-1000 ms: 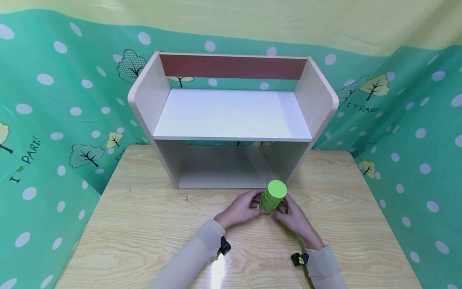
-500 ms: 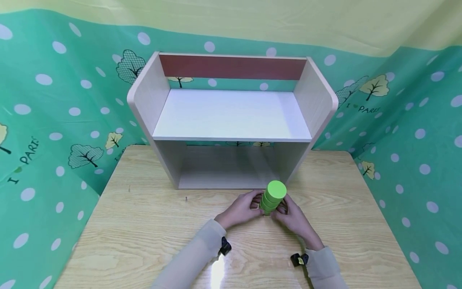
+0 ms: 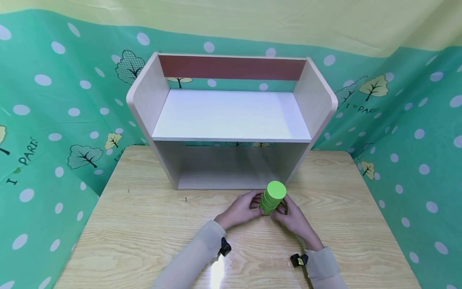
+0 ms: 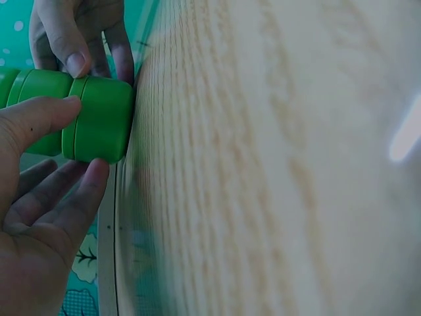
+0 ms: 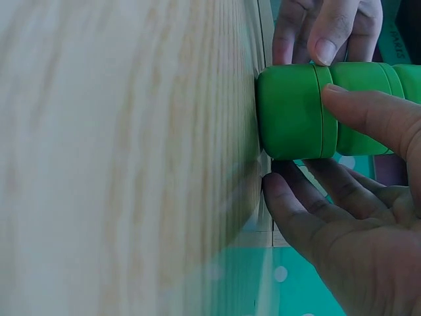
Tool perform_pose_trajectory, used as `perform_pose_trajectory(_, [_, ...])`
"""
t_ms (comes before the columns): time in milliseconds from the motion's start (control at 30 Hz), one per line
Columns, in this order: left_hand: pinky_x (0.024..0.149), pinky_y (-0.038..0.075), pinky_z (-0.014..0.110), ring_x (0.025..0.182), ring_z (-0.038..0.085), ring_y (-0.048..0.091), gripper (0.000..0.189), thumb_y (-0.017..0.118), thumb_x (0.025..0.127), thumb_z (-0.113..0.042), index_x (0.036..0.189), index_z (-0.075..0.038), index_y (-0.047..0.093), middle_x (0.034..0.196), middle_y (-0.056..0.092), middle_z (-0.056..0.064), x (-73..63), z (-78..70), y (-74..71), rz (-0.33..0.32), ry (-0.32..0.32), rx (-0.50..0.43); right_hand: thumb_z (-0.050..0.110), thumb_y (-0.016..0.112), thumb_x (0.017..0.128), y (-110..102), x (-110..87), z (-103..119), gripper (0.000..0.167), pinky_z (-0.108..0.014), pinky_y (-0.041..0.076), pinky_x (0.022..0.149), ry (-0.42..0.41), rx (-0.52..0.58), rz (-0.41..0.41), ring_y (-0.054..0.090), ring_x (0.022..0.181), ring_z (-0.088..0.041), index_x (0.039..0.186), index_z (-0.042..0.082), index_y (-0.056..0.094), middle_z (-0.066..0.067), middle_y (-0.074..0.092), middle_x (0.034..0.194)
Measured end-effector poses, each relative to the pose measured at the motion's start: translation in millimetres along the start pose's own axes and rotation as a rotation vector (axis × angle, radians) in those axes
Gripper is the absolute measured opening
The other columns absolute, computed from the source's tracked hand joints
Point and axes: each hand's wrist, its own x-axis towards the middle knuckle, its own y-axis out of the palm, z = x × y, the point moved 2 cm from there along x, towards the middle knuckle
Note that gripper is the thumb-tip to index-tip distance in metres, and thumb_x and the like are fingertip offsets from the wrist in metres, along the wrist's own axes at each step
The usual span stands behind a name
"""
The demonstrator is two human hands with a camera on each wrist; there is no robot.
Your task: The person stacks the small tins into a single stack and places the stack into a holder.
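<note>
Hands: left hand [image 3: 240, 209] and right hand [image 3: 294, 216] pinch the green stack [image 3: 273, 196] from opposite sides. Stack stands upright on the surface [image 3: 144, 241], just before the shelf [image 3: 231, 116].

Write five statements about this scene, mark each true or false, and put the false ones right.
1. The left hand and the right hand both touch the stack. True.
2. The stack lies on its side. False: it stands upright on the table.
3. In the head view, the shelf is farther off than the stack. True.
4. The right hand is inside the shelf. False: it is at the stack, in front of the shelf.
5. The stack is red. False: it is green.
</note>
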Motion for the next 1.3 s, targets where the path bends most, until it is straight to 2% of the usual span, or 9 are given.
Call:
perform_pose_trajectory(900, [0.095,0.054,0.025,0.11,0.012,0.064,0.061,0.076,0.089,-0.005,0.144,-0.006,0.049,0.131,0.062,0.007,-2.2,-5.7,-2.2,-0.002,-0.012,-0.01,-0.009,0.07,0.087,2.2,0.9,2.1,0.071,-0.044,0.043,0.108,0.001,-0.023,-0.005,0.045,0.134,-0.04,0.148,0.0,0.036,-0.025,0.043,0.148])
perform_pose_trajectory(1300, [0.094,0.054,0.025,0.11,0.014,0.065,0.063,0.078,0.087,-0.006,0.144,-0.006,0.049,0.13,0.063,0.01,-8.2,-1.8,-7.9,-0.021,-0.028,-0.017,-0.008,0.072,0.087,9.8,3.5,8.0,0.07,-0.047,0.044,0.108,-0.003,-0.04,-0.006,0.047,0.132,-0.041,0.148,0.001,0.038,-0.026,0.045,0.146])
